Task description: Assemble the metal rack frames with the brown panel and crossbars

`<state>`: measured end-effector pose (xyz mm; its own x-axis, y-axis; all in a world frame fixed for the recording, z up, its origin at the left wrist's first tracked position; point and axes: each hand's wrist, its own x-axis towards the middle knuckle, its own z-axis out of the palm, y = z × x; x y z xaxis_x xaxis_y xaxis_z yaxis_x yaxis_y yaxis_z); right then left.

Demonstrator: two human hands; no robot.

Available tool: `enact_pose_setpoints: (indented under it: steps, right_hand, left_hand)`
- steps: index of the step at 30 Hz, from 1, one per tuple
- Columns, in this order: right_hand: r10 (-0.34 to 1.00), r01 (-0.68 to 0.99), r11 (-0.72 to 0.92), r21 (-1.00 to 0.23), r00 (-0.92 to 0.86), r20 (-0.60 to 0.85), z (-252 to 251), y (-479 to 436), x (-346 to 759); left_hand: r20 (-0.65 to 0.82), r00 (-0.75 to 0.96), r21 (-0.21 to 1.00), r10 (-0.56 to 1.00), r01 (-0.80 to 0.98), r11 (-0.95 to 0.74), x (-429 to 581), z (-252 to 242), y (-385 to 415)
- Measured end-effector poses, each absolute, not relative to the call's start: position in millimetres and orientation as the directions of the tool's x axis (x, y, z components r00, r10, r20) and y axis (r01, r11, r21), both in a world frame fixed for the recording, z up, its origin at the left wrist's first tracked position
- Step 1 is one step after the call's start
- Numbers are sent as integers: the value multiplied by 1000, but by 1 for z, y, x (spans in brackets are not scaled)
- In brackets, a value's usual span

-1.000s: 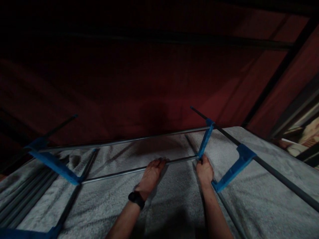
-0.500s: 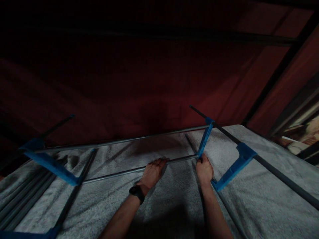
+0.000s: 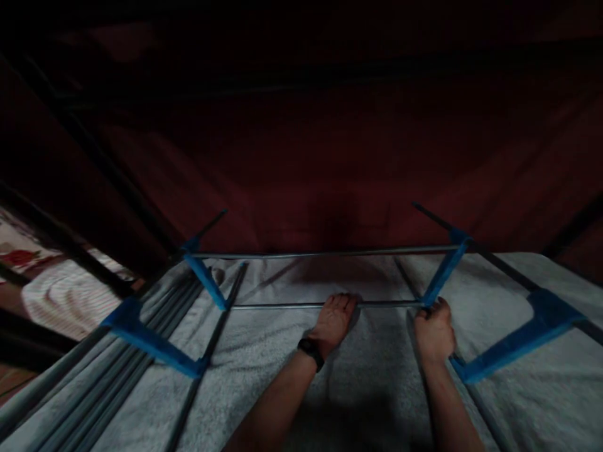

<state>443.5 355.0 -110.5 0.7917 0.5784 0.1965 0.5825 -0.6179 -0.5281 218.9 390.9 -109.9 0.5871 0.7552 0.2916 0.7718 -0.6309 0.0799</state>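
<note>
A frame of thin grey metal rods and blue plastic connectors lies on a grey towel-like cloth (image 3: 358,389). My left hand (image 3: 333,320), with a black watch on the wrist, is curled over the near horizontal rod (image 3: 282,306) near its middle. My right hand (image 3: 434,331) is closed around the right end of that rod, where it meets a blue connector (image 3: 440,275). A second horizontal rod (image 3: 325,253) runs behind, parallel to the first.
More blue connectors sit at the left (image 3: 151,342), centre left (image 3: 205,279) and right (image 3: 518,342), joined by dark rods. Several loose rods (image 3: 117,376) lie along the left edge. Dark red fabric (image 3: 301,157) hangs behind. A patterned cloth (image 3: 56,295) shows at far left.
The view has swung to the left, so the frame and both hands now sit further right in the picture. Both hands keep their hold on the near rod.
</note>
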Motion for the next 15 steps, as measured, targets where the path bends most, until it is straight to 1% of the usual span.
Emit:
enact_pose_setpoints:
  steps: [3, 5, 6, 7, 9, 11, 13, 15]
  right_hand:
    - [572, 584, -603, -543, 791, 216, -113, 355, 442]
    - [566, 582, -592, -558, 793, 227, -114, 355, 443]
    - [560, 577, -582, -573, 795, 232, -115, 355, 444]
    - [553, 571, -568, -593, 798, 239, -117, 355, 446]
    - [522, 564, -524, -638, 805, 283, -119, 352, 451]
    - [494, 609, -445, -656, 779, 388, -120, 348, 453]
    - [483, 696, -344, -631, 707, 517, -119, 344, 445]
    - [562, 785, -209, -583, 585, 585, -116, 342, 422]
  left_hand:
    - [328, 562, 104, 760, 778, -620, 210, -102, 377]
    - [380, 477, 158, 793, 811, -563, 195, -97, 362]
    - [411, 402, 200, 818, 836, -511, 183, -95, 354]
    - [442, 301, 250, 845, 864, -438, 168, -93, 346]
    - [494, 29, 374, 869, 895, -243, 131, -89, 333]
    - [507, -275, 509, 817, 860, -26, 89, -85, 327]
    - [464, -481, 585, 743, 797, 151, 47, -81, 330]
    - [378, -605, 604, 701, 735, 309, 13, -78, 340]
